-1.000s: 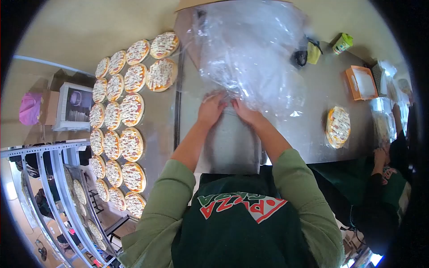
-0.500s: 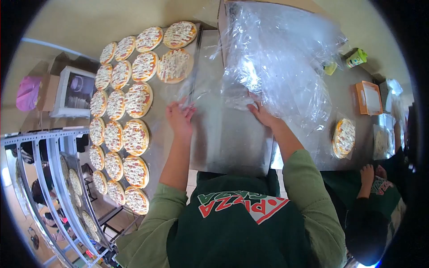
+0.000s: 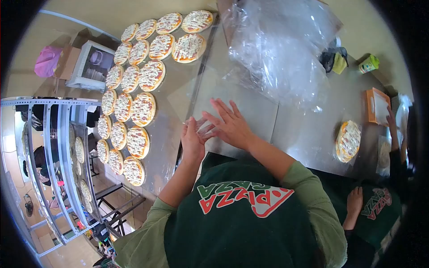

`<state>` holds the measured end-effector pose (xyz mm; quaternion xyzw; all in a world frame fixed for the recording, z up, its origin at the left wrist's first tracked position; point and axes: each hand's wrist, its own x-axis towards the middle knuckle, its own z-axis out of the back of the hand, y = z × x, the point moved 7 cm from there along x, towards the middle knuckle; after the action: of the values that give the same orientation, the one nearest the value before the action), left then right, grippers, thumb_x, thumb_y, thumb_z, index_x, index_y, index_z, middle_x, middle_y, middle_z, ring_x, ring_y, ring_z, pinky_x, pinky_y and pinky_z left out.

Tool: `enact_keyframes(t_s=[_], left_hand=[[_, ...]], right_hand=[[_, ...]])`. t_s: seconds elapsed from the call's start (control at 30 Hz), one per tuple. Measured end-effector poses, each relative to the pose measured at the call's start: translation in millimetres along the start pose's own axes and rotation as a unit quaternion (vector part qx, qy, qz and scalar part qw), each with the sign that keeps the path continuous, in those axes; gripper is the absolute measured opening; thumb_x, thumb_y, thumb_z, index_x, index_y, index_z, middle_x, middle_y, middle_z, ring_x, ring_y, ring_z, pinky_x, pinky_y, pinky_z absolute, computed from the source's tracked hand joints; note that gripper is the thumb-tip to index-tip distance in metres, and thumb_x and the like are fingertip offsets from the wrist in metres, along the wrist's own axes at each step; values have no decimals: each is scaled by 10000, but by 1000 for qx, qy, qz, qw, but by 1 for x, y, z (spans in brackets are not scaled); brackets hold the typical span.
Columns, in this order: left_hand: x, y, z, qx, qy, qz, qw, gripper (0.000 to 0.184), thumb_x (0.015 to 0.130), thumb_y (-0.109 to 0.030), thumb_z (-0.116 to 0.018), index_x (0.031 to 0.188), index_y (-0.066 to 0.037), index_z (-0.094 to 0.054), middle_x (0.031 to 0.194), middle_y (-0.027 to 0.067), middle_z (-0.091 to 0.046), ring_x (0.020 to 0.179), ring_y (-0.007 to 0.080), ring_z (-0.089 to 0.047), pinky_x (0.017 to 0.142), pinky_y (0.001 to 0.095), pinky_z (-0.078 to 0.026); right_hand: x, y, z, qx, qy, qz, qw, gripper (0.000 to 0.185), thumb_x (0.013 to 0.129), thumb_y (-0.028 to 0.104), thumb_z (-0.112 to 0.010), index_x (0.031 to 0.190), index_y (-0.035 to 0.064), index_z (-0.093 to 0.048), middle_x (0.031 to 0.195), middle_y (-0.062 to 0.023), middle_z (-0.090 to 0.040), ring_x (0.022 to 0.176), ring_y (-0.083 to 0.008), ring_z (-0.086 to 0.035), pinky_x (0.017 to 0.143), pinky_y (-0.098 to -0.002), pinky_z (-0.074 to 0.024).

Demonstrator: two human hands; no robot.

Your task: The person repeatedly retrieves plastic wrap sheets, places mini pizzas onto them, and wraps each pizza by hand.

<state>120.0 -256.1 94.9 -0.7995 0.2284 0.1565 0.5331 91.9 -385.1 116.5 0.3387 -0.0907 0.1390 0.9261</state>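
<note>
My left hand is up in front of my apron, its fingers closed on a thin, clear plastic bag that barely shows. Beside it, my right hand has its fingers spread, with the tips close to the plastic. Both hands are above the near edge of the metal table. A pile of clear plastic bags lies beyond them. To the left, topped pizzas stand in rows on a metal tray; the nearest rows are beside my left hand.
One bagged pizza lies at the right, near an orange-rimmed box. A co-worker's hand is at the right edge. A metal rack with pizzas stands at left. A green-lidded container is at the back.
Both hands have come back toward my body and close together. My right hand has left the pile of bags and moved left. The view has shifted.
</note>
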Motion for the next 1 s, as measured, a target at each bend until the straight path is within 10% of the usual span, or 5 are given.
enact_keyframes(t_s=[0.27,0.57,0.67,0.77,1.0], left_hand=[[-11,-3,-53,410,124,-249,869,295,756,-97,-680,979,-30,-499,830,42,-535,708,122,-529,597,243,-443],[3,34,-27,-31,167,216,961,194,905,-213,-495,810,-47,-530,732,47,-561,635,133,-540,612,290,-485],[0,37,-30,-72,201,200,956,249,918,-270,-475,740,-97,-493,617,-2,-460,548,111,-459,562,267,-447],[5,54,-40,55,147,58,986,306,927,-324,-458,685,-139,-437,556,-37,-350,488,88,-370,486,248,-380],[-8,78,-63,11,162,199,967,363,925,-402,-441,657,-160,-399,526,-39,-327,432,79,-328,396,226,-293]], right_hand=[[-35,-9,-11,723,-37,-269,635,392,945,240,-411,1297,67,-422,1143,-112,-561,1074,-160,-512,956,-296,-370],[-111,-56,13,282,-133,-397,863,270,876,150,-481,1087,5,-567,906,-65,-623,816,-141,-596,710,-271,-477],[-131,-73,13,335,-237,-433,803,184,835,125,-476,902,12,-605,759,-40,-598,658,-124,-562,631,-270,-470],[-103,-49,3,633,-353,-396,564,142,820,119,-477,731,63,-573,656,-12,-521,588,-115,-500,553,-224,-413],[-140,-66,-9,676,-336,-447,480,246,844,191,-362,602,153,-386,512,36,-334,404,-83,-298,380,-255,-227]])
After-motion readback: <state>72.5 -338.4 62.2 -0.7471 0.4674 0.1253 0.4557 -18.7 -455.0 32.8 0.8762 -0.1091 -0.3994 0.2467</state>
